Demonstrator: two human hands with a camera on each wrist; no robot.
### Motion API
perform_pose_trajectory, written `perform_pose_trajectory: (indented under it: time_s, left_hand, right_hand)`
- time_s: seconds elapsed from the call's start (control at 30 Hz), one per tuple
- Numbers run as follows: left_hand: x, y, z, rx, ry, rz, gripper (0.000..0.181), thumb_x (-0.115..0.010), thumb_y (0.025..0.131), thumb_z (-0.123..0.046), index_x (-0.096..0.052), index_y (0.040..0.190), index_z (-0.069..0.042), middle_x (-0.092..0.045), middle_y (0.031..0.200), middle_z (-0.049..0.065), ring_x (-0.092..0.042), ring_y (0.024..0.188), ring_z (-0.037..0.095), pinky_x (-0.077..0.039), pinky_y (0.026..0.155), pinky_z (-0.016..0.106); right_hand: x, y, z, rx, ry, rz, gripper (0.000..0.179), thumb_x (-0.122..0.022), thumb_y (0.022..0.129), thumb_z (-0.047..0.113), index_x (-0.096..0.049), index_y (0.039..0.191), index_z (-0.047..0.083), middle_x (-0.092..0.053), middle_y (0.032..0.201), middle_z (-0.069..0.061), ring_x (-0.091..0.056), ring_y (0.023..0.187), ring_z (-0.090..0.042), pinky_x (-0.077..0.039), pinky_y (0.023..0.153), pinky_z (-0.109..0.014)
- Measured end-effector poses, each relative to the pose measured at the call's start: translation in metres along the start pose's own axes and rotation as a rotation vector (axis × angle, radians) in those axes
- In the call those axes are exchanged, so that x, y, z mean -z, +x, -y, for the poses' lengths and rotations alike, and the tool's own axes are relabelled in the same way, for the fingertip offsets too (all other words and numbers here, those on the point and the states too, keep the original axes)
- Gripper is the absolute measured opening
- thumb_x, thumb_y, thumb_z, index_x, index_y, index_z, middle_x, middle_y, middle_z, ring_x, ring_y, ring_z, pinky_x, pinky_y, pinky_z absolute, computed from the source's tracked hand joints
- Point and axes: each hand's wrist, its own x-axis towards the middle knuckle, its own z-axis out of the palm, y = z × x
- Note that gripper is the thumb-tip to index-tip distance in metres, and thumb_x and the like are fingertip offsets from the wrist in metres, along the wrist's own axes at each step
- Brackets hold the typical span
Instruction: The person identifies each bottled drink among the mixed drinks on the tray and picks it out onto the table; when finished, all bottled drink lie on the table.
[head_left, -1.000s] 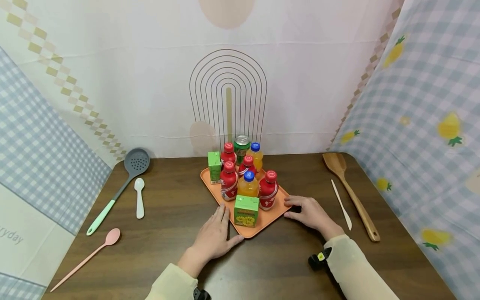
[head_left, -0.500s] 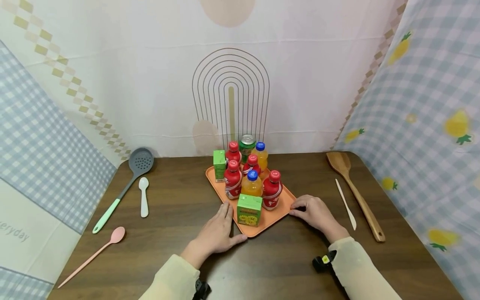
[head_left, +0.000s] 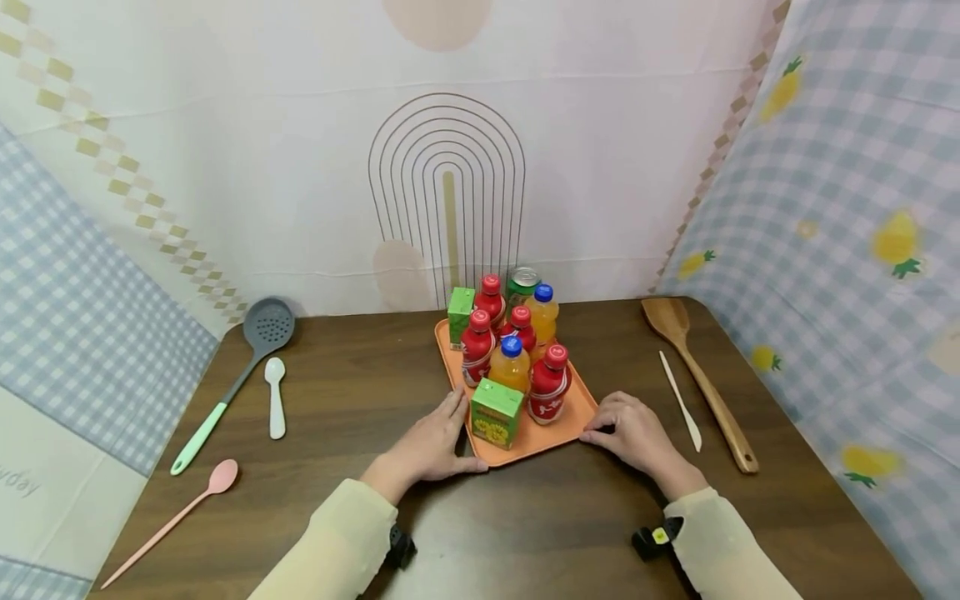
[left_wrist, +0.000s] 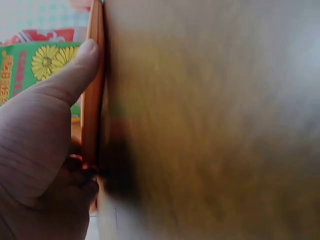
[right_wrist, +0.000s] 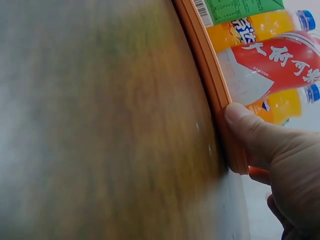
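Observation:
An orange tray (head_left: 551, 440) lies turned at an angle on the table, with drinks standing upright on it. My left hand (head_left: 431, 442) touches its left side with nearly straight fingers, the thumb stretched along the near edge. At the right corner my right hand (head_left: 633, 433) pinches the rim, its thumb (right_wrist: 240, 115) on the near side. On the tray stand several red-labelled bottles (head_left: 550, 387), orange drink bottles with blue caps (head_left: 510, 367), and a green can (head_left: 522, 286). A green juice carton (head_left: 497, 412) is nearest me; another green carton (head_left: 461, 318) stands at the far left.
To the left lie a grey slotted ladle (head_left: 268, 327) with a mint handle, a small white spoon (head_left: 277, 400) and a long pink spoon (head_left: 222, 477). To the right are a white knife (head_left: 682, 404) and a wooden spatula (head_left: 705, 383). A cloth backdrop (head_left: 322, 208) hangs behind the table.
The tray has turned clockwise, its far end swinging right with the drinks on it. Both hands have stayed at its edges; the right fingers have closed in on the corner.

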Motion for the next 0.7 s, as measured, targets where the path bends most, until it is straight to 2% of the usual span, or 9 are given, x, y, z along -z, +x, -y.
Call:
perform_pose_trajectory:
  time_s: [0.23,0.4,0.7]
  left_hand:
    - [0.006,0.013,0.013,-0.071,-0.021,0.043,0.114,-0.063,0.075,-0.071,-0.013,0.154,-0.005,-0.002,0.161,0.011,-0.018,0.144,0.027,-0.031,0.110,0.043]
    - [0.011,0.026,0.016,-0.122,-0.008,0.055,0.113,-0.066,0.075,-0.068,-0.012,0.154,-0.008,-0.003,0.161,0.009,-0.017,0.144,0.025,-0.030,0.111,0.041]
    - [0.015,0.036,0.016,-0.167,-0.009,0.061,0.109,-0.068,0.077,-0.063,-0.018,0.152,-0.002,-0.003,0.161,0.011,-0.016,0.145,0.024,-0.030,0.111,0.042]
  right_hand:
    - [0.005,-0.006,0.007,0.004,0.006,0.068,0.010,-0.084,0.074,0.032,-0.074,0.074,0.035,-0.059,0.077,0.026,-0.056,0.079,0.000,-0.051,0.068,-0.029]
    - [0.010,-0.006,0.008,-0.011,0.024,0.130,0.006,-0.081,0.076,0.034,-0.075,0.077,0.036,-0.060,0.077,0.027,-0.056,0.074,0.002,-0.049,0.064,-0.026]
    - [0.011,-0.009,0.001,-0.060,0.142,0.184,0.006,-0.080,0.077,0.036,-0.074,0.077,0.037,-0.060,0.074,0.026,-0.055,0.069,0.002,-0.047,0.062,-0.023]
